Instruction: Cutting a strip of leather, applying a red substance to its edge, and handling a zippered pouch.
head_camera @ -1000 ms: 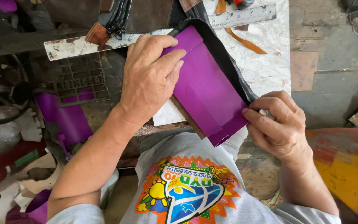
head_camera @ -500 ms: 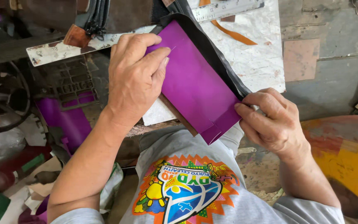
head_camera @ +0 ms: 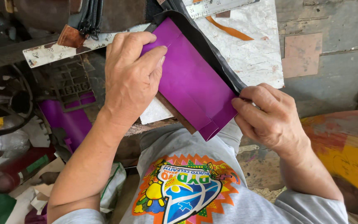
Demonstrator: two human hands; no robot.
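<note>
At your far left the floor is crowded: scraps of purple material [head_camera: 69, 120], a dark wheel with a belt [head_camera: 5, 103], a red-and-green tube [head_camera: 21, 168] and crumpled paper lie below the edge of the counter [head_camera: 253, 58]. The counter itself is a worn white slab, scratched and stained, with a metal ruler [head_camera: 220, 6] along its far edge and an orange strip [head_camera: 228, 31] lying just below that ruler. A brown leather piece with zippers [head_camera: 104, 14] sits at the top left.

Your left hand [head_camera: 131, 79] lies flat, palm down, fingers together and stretched out, pressing on the near-left part of the purple sheet [head_camera: 191, 83]. That sheet rests on the counter's near edge, over a black leather panel [head_camera: 204, 43] whose dark border shows along its right side and top. A brown edge peeks out beneath the sheet's lower left side. The sheet's long axis runs diagonally, from the upper left, away from you, down to the lower right, where its folded corner overhangs the counter towards your chest. A crease runs along that same line.

Your right hand [head_camera: 268, 120] pinches the sheet's right edge together with the black border, fingers curled on top; the thumb is hidden. Further right the floor is grey concrete with a brown square patch [head_camera: 301, 54], and a yellow-and-red painted surface [head_camera: 349, 153] sits beside your right forearm.
</note>
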